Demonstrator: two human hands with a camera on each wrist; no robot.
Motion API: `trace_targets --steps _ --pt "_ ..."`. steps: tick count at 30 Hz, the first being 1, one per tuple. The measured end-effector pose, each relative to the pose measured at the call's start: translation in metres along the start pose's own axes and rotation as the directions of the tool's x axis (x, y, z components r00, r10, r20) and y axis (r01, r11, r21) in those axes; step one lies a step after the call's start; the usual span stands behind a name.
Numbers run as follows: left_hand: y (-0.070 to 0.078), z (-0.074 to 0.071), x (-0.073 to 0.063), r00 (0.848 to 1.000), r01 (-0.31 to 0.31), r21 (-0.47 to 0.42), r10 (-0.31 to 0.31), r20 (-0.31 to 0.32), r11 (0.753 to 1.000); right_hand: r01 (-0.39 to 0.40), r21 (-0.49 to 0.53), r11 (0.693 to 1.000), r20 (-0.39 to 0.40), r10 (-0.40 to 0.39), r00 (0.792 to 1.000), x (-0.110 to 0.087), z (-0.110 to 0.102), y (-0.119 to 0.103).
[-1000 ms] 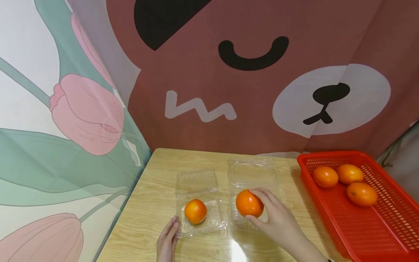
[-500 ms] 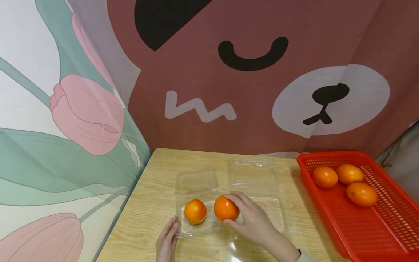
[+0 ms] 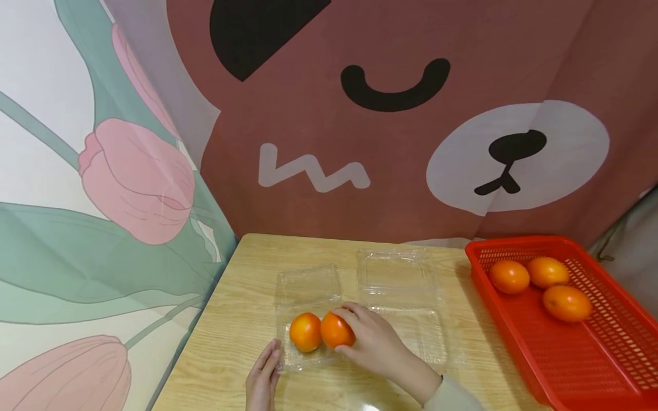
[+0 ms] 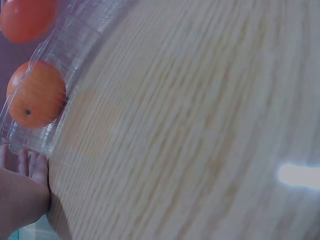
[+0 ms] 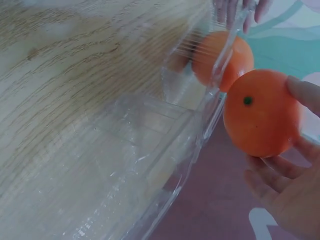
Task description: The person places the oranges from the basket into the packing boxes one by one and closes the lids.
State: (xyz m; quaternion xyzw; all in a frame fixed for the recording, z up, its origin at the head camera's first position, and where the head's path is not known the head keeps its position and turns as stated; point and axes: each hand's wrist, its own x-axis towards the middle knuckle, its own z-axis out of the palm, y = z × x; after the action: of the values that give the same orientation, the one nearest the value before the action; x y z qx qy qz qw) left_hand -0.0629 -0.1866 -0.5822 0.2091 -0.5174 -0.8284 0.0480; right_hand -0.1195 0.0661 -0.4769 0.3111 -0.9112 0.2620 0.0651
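Note:
My right hand point(image 3: 377, 348) grips an orange point(image 3: 336, 331) between thumb and fingers, over the left clear plastic clamshell box point(image 3: 308, 283). In the right wrist view, the green stem spot of this held orange point(image 5: 262, 120) faces the camera. A second orange point(image 3: 305, 334) sits in that box's base, right beside the held one. My left hand point(image 3: 263, 374) rests at the box's left front corner with fingers extended. From the left wrist view, the fingertips of this left hand point(image 4: 22, 192) lie right at the box wall, below the seated orange point(image 4: 37, 95).
Another opened clear clamshell box point(image 3: 429, 337) lies to the right, its lid folded back. A red plastic basket point(image 3: 519, 348) with three oranges point(image 3: 567, 303) stands at the table's right side. A printed curtain point(image 3: 319, 217) hangs behind the wooden table point(image 3: 216, 342).
My right hand has carried its orange leftward from over the right box to beside the orange in the left box. My left hand has stayed in place.

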Motion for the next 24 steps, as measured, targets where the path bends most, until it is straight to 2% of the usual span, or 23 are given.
trace_targets --steps 4,8,11,16,24 --pt "0.000 0.001 0.000 1.000 -0.009 0.010 0.009 0.003 1.000 0.028 -0.053 0.998 0.063 -0.025 0.998 0.004 0.005 0.000" --pt "0.002 0.002 0.000 1.000 0.014 0.031 -0.013 -0.026 0.999 0.035 -0.081 0.996 0.123 -0.025 0.992 0.008 0.008 -0.001" --pt "0.003 0.003 0.001 0.999 0.035 0.044 -0.033 -0.041 0.998 0.037 -0.091 0.995 0.130 -0.025 0.991 0.010 0.010 -0.001" --pt "0.003 0.003 0.000 0.999 0.032 0.044 -0.031 -0.039 0.998 0.044 -0.106 0.993 0.135 -0.030 0.990 0.014 0.014 0.000" --pt "0.002 0.003 -0.001 0.999 0.022 0.021 -0.022 -0.028 1.000 0.056 -0.131 0.990 0.195 -0.030 0.980 0.017 0.018 -0.002"
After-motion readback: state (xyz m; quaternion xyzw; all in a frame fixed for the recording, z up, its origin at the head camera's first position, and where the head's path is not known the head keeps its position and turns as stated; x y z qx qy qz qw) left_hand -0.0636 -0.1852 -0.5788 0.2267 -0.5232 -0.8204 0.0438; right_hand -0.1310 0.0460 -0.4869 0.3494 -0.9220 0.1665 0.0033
